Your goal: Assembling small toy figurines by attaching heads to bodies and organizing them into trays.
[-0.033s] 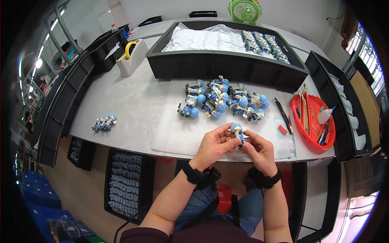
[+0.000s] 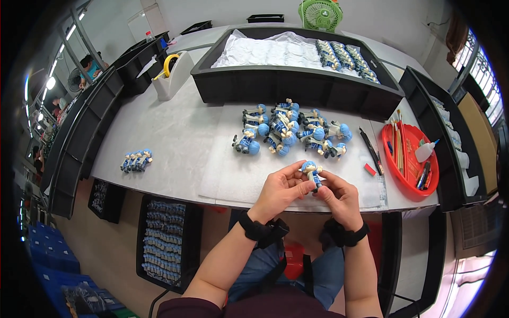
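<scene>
Between my two hands, near the table's front edge, a small blue-haired figurine [image 2: 312, 174] is held upright. My left hand [image 2: 284, 186] pinches it from the left, thumb at its lower body. From the right, my right hand [image 2: 339, 195] grips it with thumb and fingers. Just beyond lies a loose pile of similar figurines [image 2: 283, 127] on a white sheet [image 2: 233, 175]. A short row of the same figurines [image 2: 136, 160] lies far to the left on the table.
A black crate [image 2: 297, 85] lined with white wrap holds rows of figurines at the back. To the right lie a black pen-like tool [image 2: 370, 148], a red block [image 2: 369, 169] and a red tray [image 2: 411, 188] with brushes and a bottle. A tape dispenser [image 2: 177, 79] stands back left.
</scene>
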`<state>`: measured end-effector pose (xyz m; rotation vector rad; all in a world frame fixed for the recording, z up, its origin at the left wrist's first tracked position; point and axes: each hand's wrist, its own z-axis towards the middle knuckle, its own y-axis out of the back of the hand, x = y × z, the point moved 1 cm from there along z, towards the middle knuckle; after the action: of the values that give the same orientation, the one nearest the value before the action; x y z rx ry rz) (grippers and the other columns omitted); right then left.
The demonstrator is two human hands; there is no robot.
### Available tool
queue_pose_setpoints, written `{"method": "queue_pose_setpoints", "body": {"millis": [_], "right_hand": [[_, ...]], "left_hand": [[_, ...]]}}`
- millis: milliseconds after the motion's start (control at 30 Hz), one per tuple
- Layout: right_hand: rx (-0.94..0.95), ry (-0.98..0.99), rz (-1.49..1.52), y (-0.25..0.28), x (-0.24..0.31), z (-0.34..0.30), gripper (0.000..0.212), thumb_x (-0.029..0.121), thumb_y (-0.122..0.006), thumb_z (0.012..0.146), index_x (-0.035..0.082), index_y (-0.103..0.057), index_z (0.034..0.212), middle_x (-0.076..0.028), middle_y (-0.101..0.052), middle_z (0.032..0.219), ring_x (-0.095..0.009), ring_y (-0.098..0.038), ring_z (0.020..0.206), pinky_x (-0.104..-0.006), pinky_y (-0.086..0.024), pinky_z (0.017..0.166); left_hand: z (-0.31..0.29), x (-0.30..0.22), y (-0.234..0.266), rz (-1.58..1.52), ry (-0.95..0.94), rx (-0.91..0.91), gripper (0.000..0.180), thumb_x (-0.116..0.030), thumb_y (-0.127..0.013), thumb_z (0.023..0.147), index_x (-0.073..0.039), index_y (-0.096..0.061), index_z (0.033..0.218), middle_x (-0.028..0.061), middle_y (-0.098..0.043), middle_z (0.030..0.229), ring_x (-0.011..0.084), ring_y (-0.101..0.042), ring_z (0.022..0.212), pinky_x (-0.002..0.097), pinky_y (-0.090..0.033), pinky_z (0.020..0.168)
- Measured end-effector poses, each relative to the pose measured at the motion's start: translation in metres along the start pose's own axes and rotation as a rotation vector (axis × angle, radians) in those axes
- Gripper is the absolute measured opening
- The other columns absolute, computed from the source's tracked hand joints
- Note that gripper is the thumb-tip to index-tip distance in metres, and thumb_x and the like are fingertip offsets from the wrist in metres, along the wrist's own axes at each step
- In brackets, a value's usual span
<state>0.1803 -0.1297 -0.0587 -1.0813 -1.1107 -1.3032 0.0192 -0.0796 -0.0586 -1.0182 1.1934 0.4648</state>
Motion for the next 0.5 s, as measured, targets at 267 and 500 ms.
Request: {"method": "queue_pose_setpoints", "body": {"millis": [267, 500], "right_hand": [[-0.004, -0.015, 0.057, -0.0006, 0.0018, -0.0005, 0.041, 0.015, -0.062, 0.083, -0.006, -0.049, 0.116, -0.009, -0.062, 0.088, -0.01, -0.057, 0.078, -0.0234, -0.047, 0.071], [-0.002, -0.018, 0.066, -0.0003, 0.0029, -0.0002, 0.041, 0.015, -0.062, 0.083, -0.006, -0.049, 0.116, -0.009, -0.062, 0.088, -0.011, -0.057, 0.078, -0.0237, -0.047, 0.071]], "left_hand": [[-0.0009, -0.0021, -0.0014, -0.011, 0.007, 0.006, 0.054, -0.007, -0.062, 0.081, 0.004, -0.037, 0.128, 0.0054, -0.058, 0.094, 0.0086, -0.055, 0.077, 0.0204, -0.046, 0.065], [-0.0006, -0.001, -0.0005, -0.011, 0.021, 0.015, 0.055, -0.006, -0.062, 0.081, 0.004, -0.036, 0.129, 0.006, -0.058, 0.096, 0.0086, -0.055, 0.079, 0.0206, -0.046, 0.065]]}}
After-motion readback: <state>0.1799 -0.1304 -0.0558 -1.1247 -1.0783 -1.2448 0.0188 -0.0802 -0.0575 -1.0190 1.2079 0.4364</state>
